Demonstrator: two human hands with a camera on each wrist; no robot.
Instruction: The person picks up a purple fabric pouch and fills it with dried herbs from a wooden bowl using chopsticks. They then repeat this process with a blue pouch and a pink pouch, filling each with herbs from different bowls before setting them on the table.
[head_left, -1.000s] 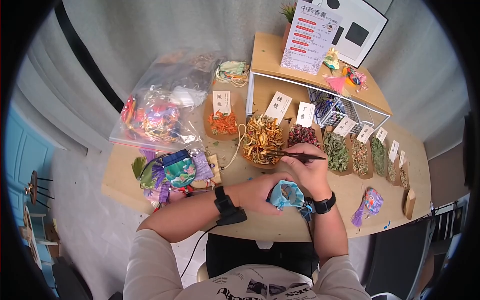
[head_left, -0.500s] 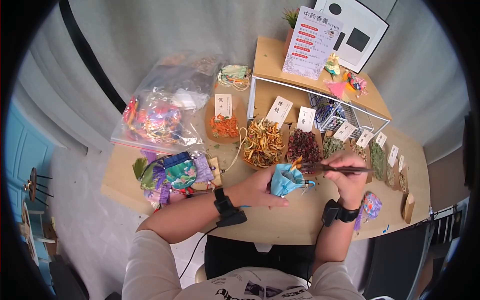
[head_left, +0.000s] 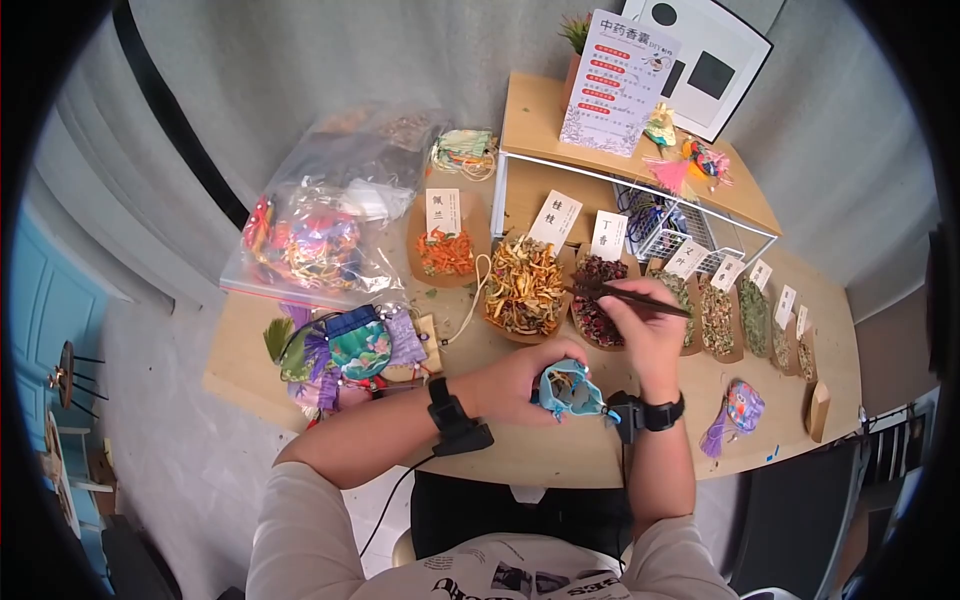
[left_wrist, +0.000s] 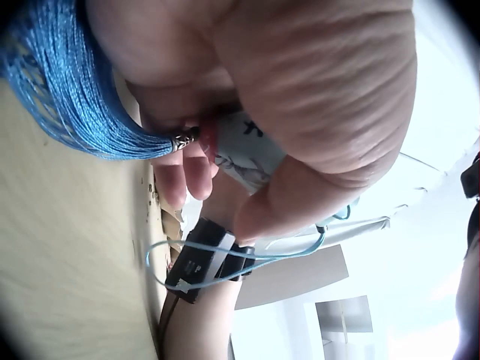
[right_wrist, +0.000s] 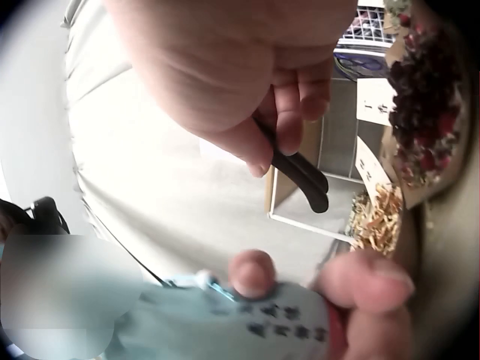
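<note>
Held in my left hand [head_left: 515, 385] is a light blue drawstring pouch [right_wrist: 225, 322], its mouth facing up with dried bits inside. A blue tassel [left_wrist: 82, 90] hangs from its bottom end, and a thin blue cord [left_wrist: 202, 286] loops loose beside it. Dark tongs [head_left: 650, 302] are pinched between the thumb and fingers of my right hand [head_left: 655, 345]. Their tips are over the dark red dried buds [head_left: 598, 325], which lie in a paper tray just beyond the pouch. Dried yellow-orange strips [head_left: 522, 285] fill the tray to the left.
More trays of green herbs [head_left: 757, 315] and orange pieces [head_left: 445, 252] line the table's back. Finished-looking pouches [head_left: 360, 340] pile at left before a clear plastic bag [head_left: 310, 230]. A purple tasselled pouch [head_left: 745, 405] lies at right. Behind stands a wooden shelf [head_left: 540, 110].
The tongs went from the yellow-orange strips to the pouch mouth with a piece, then moved to the red buds. The pouch tipped toward the tongs and is upright again.
</note>
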